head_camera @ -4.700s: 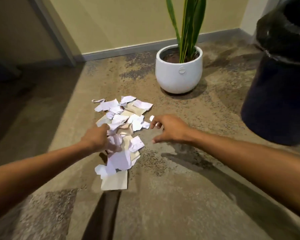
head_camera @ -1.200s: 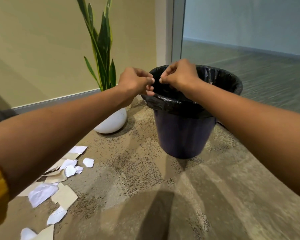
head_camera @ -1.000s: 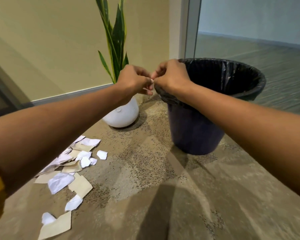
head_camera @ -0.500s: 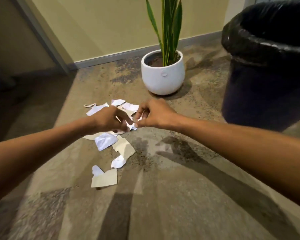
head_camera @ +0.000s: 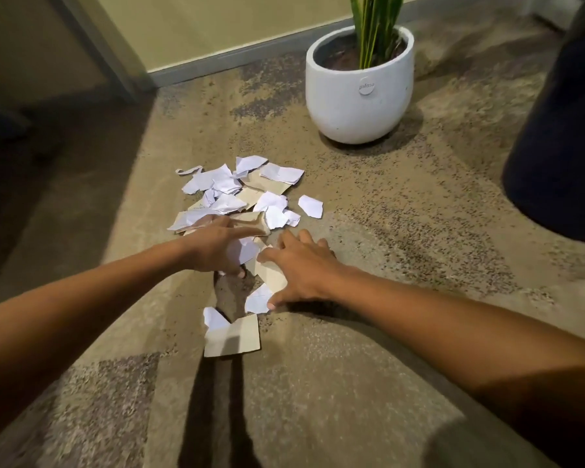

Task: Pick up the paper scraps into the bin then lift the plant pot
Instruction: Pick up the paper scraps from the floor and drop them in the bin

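Nearest to me, a folded tan card piece lay on the carpet with a small white scrap tucked at its upper left corner, both apart from the main pile.

Just beyond it, my right hand lay spread and flat, fingers straight, pressing on a tan scrap, its thumb touching a white piece. My left hand lay opposite, fingers extended over the near edge of the paper scraps, with a crumpled white piece under its palm side. Neither hand had closed on anything yet; both were wide.

Procedure, as I judged it: draw both hands toward each other along the carpet so that the near scraps bunch between the palms. Curl the fingers under the bunch only after the paper is stacked; flat sheets on carpet pile resist a pinch from above. Include the two stray near pieces in the same sweep where possible, or they need a separate pass. Keep the bunch compressed during the carry, since loose torn paper will shed.

Beyond the hands, most of the pile remained, with one white scrap lying apart at its right. Several more loads appeared necessary.

Farther off stood the white plant pot, upright and untouched, near the wall. The bin stood at the right edge, only partly in view.
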{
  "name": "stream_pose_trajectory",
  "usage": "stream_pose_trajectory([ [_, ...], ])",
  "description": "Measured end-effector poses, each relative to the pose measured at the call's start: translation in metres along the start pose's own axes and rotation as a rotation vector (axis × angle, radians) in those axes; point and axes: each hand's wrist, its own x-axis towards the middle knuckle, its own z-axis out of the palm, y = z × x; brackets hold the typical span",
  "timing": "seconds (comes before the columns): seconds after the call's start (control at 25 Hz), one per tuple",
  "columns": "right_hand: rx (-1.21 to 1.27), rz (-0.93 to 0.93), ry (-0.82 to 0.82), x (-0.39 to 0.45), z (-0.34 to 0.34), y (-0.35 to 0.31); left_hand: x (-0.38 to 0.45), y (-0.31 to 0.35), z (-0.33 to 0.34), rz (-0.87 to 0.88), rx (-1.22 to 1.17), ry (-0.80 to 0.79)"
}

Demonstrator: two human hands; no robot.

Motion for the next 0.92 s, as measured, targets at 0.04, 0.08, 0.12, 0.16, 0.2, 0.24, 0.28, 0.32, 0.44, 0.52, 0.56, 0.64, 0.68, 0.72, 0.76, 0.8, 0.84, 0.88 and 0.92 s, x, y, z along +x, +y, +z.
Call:
stream_pose_trajectory([
  [0.04,-0.049,-0.014,0.006,0.002,0.005,-0.004,0.005,0.004,0.001,0.01,0.016,0.01],
  [0.08,-0.097,-0.029,0.003,0.003,0.01,-0.008,0.009,0.007,0.001,0.012,0.016,0.026],
  [0.12,-0.139,-0.041,-0.004,0.004,0.015,-0.012,0.011,0.007,0.001,0.014,0.005,0.044],
  [0.16,-0.163,-0.05,-0.007,0.003,0.016,-0.014,0.01,0.008,0.0,0.017,-0.01,0.064],
  [0.2,-0.167,-0.054,-0.011,0.003,0.016,-0.015,0.01,0.007,0.0,0.013,-0.029,0.075],
  [0.24,-0.153,-0.056,-0.013,0.002,0.014,-0.015,0.008,0.007,0.001,0.01,-0.037,0.085],
  [0.28,-0.124,-0.055,-0.014,0.0,0.012,-0.014,0.006,0.007,0.002,0.002,-0.037,0.093],
  [0.32,-0.089,-0.052,-0.009,-0.002,0.011,-0.013,0.004,0.007,0.004,-0.011,-0.037,0.101],
  [0.44,0.006,-0.056,0.043,-0.009,0.016,-0.013,-0.005,0.005,0.009,-0.08,-0.12,0.133],
  [0.52,0.109,-0.02,0.064,-0.012,0.021,-0.012,-0.01,0.004,0.007,-0.134,-0.265,0.198],
  [0.56,0.186,0.021,0.064,-0.012,0.021,-0.012,-0.012,0.004,0.005,-0.155,-0.363,0.236],
  [0.64,0.341,0.116,0.064,-0.012,0.019,-0.014,-0.017,0.006,0.003,-0.191,-0.586,0.252],
  [0.68,0.371,0.15,0.079,-0.012,0.018,-0.017,-0.019,0.008,0.002,-0.219,-0.684,0.239],
  [0.72,0.365,0.172,0.098,-0.011,0.018,-0.02,-0.022,0.01,0.003,-0.251,-0.759,0.207],
  [0.76,0.344,0.187,0.116,-0.011,0.019,-0.024,-0.024,0.012,0.003,-0.272,-0.828,0.179],
  [0.8,0.322,0.198,0.139,-0.01,0.021,-0.028,-0.024,0.014,0.005,-0.279,-0.883,0.16],
  [0.84,0.306,0.209,0.163,-0.01,0.023,-0.032,-0.023,0.014,0.006,-0.279,-0.911,0.161],
  [0.88,0.3,0.221,0.186,-0.009,0.026,-0.034,-0.022,0.015,0.006,-0.284,-0.905,0.172],
  [0.92,0.308,0.242,0.199,-0.009,0.028,-0.035,-0.021,0.015,0.006,-0.289,-0.893,0.191],
])
